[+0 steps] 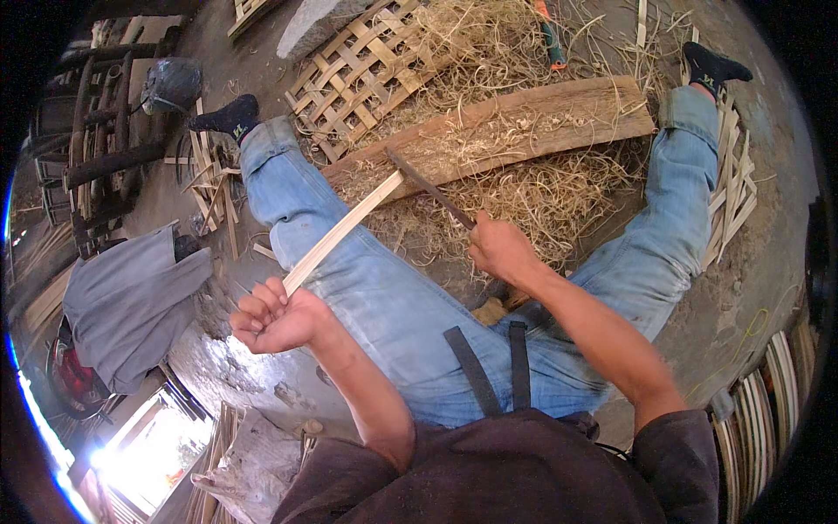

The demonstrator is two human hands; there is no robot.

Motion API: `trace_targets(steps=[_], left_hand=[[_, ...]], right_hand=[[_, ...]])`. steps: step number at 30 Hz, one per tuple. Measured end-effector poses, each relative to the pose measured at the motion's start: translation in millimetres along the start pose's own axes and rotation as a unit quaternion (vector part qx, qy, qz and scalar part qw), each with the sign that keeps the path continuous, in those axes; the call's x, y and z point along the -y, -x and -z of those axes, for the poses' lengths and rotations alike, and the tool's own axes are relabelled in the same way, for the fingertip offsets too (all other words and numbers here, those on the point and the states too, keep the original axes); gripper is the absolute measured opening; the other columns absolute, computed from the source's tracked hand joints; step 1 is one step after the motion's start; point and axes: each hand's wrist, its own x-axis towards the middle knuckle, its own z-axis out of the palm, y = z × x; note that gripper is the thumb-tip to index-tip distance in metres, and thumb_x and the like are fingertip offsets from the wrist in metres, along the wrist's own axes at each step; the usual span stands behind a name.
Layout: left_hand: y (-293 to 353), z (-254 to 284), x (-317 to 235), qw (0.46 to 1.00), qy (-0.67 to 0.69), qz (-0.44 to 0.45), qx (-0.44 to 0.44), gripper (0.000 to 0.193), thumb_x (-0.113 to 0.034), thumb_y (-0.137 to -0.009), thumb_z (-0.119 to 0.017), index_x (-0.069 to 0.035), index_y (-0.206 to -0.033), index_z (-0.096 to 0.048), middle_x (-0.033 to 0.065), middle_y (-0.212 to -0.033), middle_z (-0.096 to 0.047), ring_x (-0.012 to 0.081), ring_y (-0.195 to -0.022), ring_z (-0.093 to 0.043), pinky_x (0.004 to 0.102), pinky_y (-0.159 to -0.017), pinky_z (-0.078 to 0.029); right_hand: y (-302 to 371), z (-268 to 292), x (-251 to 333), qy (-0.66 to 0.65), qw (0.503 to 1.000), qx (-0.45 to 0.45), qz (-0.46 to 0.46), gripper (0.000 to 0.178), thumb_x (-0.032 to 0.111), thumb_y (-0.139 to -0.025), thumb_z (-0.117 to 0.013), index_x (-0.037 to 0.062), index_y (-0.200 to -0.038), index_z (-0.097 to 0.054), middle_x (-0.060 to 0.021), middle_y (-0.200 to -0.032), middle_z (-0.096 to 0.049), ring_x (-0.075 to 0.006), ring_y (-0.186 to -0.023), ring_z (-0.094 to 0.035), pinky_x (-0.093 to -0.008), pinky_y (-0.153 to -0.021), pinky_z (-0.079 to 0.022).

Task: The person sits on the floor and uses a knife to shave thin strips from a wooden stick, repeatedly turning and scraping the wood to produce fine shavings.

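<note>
My left hand (281,316) is closed, palm up, around the lower end of a pale bamboo strip (342,232). The strip slants up and to the right over my left thigh, showing lengthwise lines. In my right hand (502,250) is a knife (434,190) with a narrow dark blade, its handle hidden by my fingers. The blade points up and left and meets the strip's far end; whether it cuts in cannot be made out. Just beyond the blade lies a long wooden plank (559,118), set crosswise between my outstretched legs.
Curly shavings (559,205) heap around and on the plank. A woven bamboo lattice (358,79) lies beyond it, and an orange-and-green handled tool (551,39) rests among shavings. Split strips (729,188) lie beside my right leg. A grey cloth (131,301) drapes at left.
</note>
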Motion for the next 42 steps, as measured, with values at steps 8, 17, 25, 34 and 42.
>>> trace_targets(steps=[8,17,25,34,42], left_hand=[[-8.7,18.0,-1.9,0.997,0.047,0.045,-0.03,0.035,-0.029,-0.093,-0.043,-0.018,-0.064,-0.027,-0.0037,-0.053,-0.022,0.0084,-0.042,-0.02,0.0239,-0.043,-0.017],[-29.9,9.6,-55.4,0.988,0.143,0.042,0.042,0.034,-0.024,-0.089,-0.045,-0.018,-0.06,-0.027,-0.0042,-0.054,-0.023,0.0085,-0.046,-0.019,0.0244,-0.045,-0.019],[-0.7,5.0,1.9,0.999,0.023,0.019,-0.019,0.035,-0.031,-0.092,-0.044,-0.018,-0.064,-0.028,-0.0038,-0.055,-0.023,0.0081,-0.044,-0.021,0.0243,-0.045,-0.016],[9.6,-10.8,13.5,0.998,0.017,0.039,-0.042,0.032,-0.031,-0.092,-0.046,-0.018,-0.064,-0.038,-0.0044,-0.056,-0.032,0.0087,-0.047,-0.03,0.025,-0.05,-0.028],[16.0,-10.1,14.7,0.997,0.013,0.055,-0.047,0.026,-0.037,-0.098,-0.051,-0.016,-0.084,-0.046,-0.0052,-0.068,-0.041,0.0089,-0.062,-0.041,0.026,-0.066,-0.039]], right_hand=[[-3.2,2.1,-8.9,-0.004,0.999,-0.028,-0.023,0.033,0.017,-0.081,-0.064,-0.0032,-0.101,-0.048,-0.0249,-0.074,-0.063,-0.0436,-0.074,-0.064,-0.0509,-0.067,-0.051],[-0.4,1.6,-14.5,-0.011,0.998,-0.062,0.007,0.034,0.018,-0.082,-0.061,-0.0056,-0.104,-0.049,-0.0253,-0.074,-0.063,-0.0439,-0.073,-0.064,-0.0503,-0.069,-0.052],[14.7,21.7,25.3,-0.007,0.999,-0.029,-0.02,0.034,0.019,-0.082,-0.06,-0.0056,-0.103,-0.05,-0.0259,-0.082,-0.065,-0.0432,-0.08,-0.066,-0.0495,-0.073,-0.053],[19.6,16.4,50.6,0.019,0.999,0.026,0.014,0.028,0.017,-0.084,-0.055,-0.0064,-0.1,-0.051,-0.0252,-0.077,-0.066,-0.0422,-0.076,-0.067,-0.0518,-0.068,-0.053],[36.4,-4.1,82.6,-0.048,0.999,0.012,0.016,0.029,0.015,-0.083,-0.058,-0.0062,-0.099,-0.049,-0.0257,-0.074,-0.064,-0.0437,-0.071,-0.065,-0.0512,-0.065,-0.053]])
